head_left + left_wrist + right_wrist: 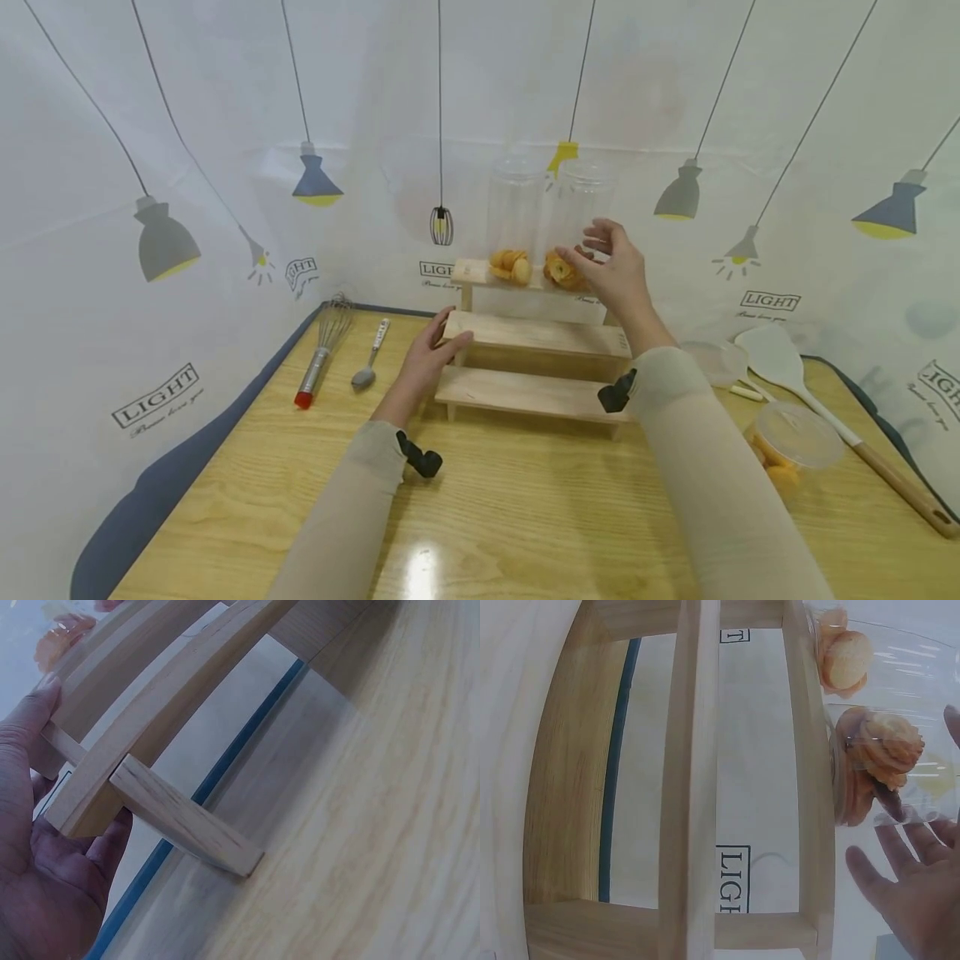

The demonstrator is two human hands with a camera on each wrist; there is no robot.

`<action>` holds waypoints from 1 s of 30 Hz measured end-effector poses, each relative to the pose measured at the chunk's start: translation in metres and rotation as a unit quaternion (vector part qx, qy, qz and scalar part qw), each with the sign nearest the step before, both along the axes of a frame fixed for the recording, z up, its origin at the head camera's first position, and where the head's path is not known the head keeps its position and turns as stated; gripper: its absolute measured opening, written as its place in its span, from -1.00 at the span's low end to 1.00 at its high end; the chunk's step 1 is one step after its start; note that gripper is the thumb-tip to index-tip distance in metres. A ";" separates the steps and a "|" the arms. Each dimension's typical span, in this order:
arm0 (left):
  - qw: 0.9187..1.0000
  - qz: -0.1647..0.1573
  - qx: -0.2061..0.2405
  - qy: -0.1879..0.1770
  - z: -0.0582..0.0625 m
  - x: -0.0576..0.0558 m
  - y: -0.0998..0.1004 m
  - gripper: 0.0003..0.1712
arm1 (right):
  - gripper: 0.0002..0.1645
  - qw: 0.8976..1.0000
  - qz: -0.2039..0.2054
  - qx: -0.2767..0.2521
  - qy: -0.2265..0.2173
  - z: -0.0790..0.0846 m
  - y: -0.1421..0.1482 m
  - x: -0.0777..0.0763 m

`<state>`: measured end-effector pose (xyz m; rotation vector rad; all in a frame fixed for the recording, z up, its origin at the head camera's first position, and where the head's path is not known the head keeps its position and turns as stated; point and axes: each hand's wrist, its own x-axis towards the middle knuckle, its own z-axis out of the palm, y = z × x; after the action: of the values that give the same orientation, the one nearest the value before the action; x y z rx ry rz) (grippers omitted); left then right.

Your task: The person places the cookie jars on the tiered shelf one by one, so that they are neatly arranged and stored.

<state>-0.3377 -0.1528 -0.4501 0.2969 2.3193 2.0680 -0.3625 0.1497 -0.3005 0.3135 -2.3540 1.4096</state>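
A three-tier wooden stand [536,333] stands at the back of the table. My left hand [426,367] grips the left end of its middle tier, with the thumb on top in the head view. On the top tier are two tall clear jars, the left jar [515,208] and the right jar [585,196], both with golden baked pieces at the bottom. Beside the right jar is my right hand [624,279], its fingers spread and loosely bent. In the right wrist view, fingertips reach the jar's side near the pastries [885,746]; whether they touch it I cannot tell.
Left of the stand lie a whisk [318,354] and a spoon [367,371]. On the right are a clear round container [801,435] with orange pieces, a translucent round item [716,362] and a white spatula [780,362]. A printed curtain [375,100] hangs behind.
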 end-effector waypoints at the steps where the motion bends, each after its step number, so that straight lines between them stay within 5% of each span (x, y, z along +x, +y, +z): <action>1: 1.000 0.002 0.000 0.001 0.000 0.000 0.000 -0.05 | 0.11 1.000 -0.001 0.005 -0.006 0.001 0.000 0.001; 21: 1.000 0.010 0.006 -0.003 0.003 0.002 0.000 -0.06 | 0.15 0.997 0.007 0.077 -0.016 0.019 0.011 0.009; 30: 1.000 0.006 0.005 -0.003 0.001 0.001 0.003 -0.05 | 0.11 0.990 0.017 0.136 -0.034 0.031 0.029 0.030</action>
<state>-0.3372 -0.1501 -0.4491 0.2777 2.3136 2.0821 -0.3328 0.1784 -0.2698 0.3858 -2.6115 1.1293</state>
